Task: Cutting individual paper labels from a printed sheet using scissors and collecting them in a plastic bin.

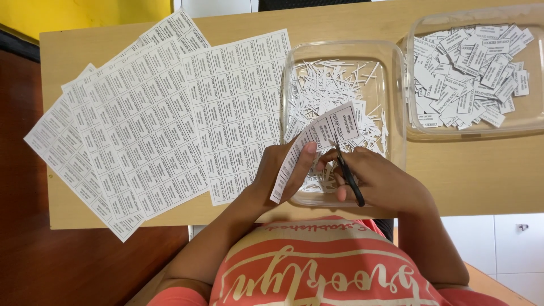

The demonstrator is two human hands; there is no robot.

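Note:
My left hand holds a long strip of printed white labels over a clear plastic tub that is filled with thin white paper trimmings. My right hand grips a pair of black-handled scissors, whose blades meet the strip near its upper end. Both hands hover over the near edge of this tub, close together.
Several uncut label sheets lie fanned across the left of the light wooden table. A second clear tub at the right holds a heap of cut labels. A dark red floor lies to the left.

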